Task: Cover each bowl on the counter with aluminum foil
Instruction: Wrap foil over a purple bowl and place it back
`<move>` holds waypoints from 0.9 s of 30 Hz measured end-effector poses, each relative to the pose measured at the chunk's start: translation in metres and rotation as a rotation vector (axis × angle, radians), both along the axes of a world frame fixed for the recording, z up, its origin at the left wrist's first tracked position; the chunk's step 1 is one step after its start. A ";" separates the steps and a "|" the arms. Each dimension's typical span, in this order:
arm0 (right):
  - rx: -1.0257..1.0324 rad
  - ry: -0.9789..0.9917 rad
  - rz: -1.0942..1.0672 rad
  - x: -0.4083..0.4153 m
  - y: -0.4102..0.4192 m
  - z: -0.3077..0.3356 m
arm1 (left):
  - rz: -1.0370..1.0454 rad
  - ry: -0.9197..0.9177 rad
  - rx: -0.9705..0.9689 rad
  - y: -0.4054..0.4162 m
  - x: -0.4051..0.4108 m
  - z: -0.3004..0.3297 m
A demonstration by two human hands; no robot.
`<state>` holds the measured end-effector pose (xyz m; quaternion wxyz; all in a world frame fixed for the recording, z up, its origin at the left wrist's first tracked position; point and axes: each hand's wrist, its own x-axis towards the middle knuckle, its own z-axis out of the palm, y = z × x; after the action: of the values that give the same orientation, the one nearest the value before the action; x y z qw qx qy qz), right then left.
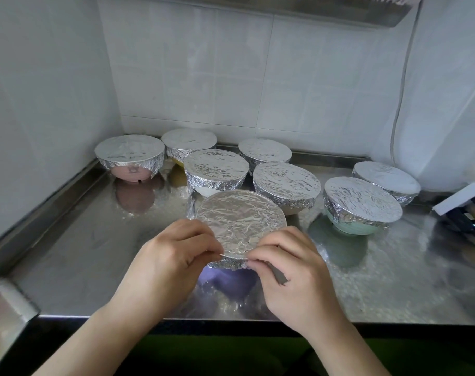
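Stainless steel forms the counter (pixel 76 248), and its front edge runs just below both wrists. The nearest bowl (pixel 231 278), lavender where its lower body shows, stands at the front centre of that counter and serves as the reference for all that follows.

Aluminum foil (pixel 240 221) lies stretched and wrinkled across its mouth, folded down over the near rim. The left hand (pixel 171 256) has its fingers curled, pinching the foil at the near-left rim. The right hand (pixel 293 270) is likewise curled, thumb and fingertips pressed on the foil edge at the near-right rim. A dark mark shows on the back of the right hand.

Right of the nearest bowl, apart from it, stands a green bowl (pixel 350 227), foil over its top and down its sides. Just behind the nearest bowl are two foil-covered bowls: one behind-left (pixel 216 169) and one behind-right (pixel 286 183). Their bowl colours are largely hidden.

Far left of the nearest bowl, by the side wall, is a pink bowl (pixel 130 172) with a foil cap. Behind the nearest bowl, along the tiled wall (pixel 258 77), sit two more capped bowls (pixel 188 141) (pixel 264 151). Far right, another capped bowl (pixel 386 179) stands behind the green bowl.

At the right edge lies a white box (pixel 458 199) with dark utensils beside it, indistinct. A pale cord (pixel 401 85) hangs down the wall above.
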<state>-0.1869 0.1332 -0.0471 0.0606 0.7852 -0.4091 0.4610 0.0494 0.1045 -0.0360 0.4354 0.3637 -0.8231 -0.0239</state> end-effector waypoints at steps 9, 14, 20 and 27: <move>-0.005 -0.032 -0.007 0.009 -0.002 -0.002 | 0.012 -0.029 -0.045 0.012 -0.020 -0.003; 0.009 -0.032 -0.033 -0.007 0.000 -0.001 | 0.030 0.006 -0.075 0.008 -0.015 -0.006; -0.016 -0.039 -0.032 0.004 -0.001 -0.001 | 0.034 0.014 -0.048 0.013 -0.015 -0.009; 0.020 -0.031 -0.013 0.001 0.001 0.001 | 0.066 -0.027 -0.080 0.009 -0.011 -0.011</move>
<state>-0.1857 0.1338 -0.0461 0.0497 0.7758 -0.4196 0.4686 0.0386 0.1136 -0.0468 0.4390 0.3732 -0.8168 0.0284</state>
